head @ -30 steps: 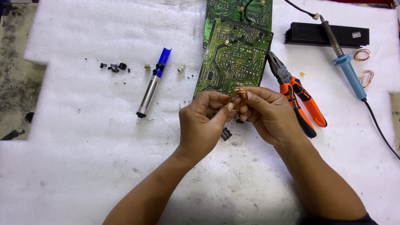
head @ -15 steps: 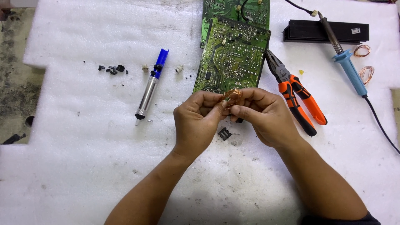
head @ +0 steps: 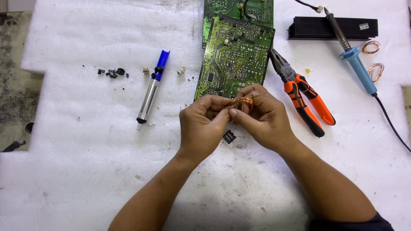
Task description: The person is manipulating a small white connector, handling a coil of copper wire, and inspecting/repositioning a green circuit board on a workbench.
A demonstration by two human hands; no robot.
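Since the earlier frame our hands had drifted slightly lower on the mat and the small black part beneath them, hidden a second ago, had come into view. We held a small coil of copper wire (head: 242,102) pinched between both hands: the left hand (head: 204,125) closed its thumb and fingertips on the coil's near side, and the right hand (head: 262,119) clamped it from the other side, so both grips were shut on the coil and the two hands touched at the fingertips. The coil sat just in front of the lower edge of the green circuit board (head: 235,55), above the white foam mat (head: 85,162). Just below our hands the small black part (head: 229,136) lay on the mat. To the right, near the right hand, lay the orange-handled pliers (head: 302,96), jaws pointing up toward the board. Farther right were the blue-handled soldering iron (head: 357,68), its tip resting over a black block (head: 332,28), and two loose copper wire curls (head: 376,70). To the left, well apart from the left hand, lay the blue and silver desoldering pump (head: 152,92), with a scatter of tiny black bits (head: 112,72) beyond it.
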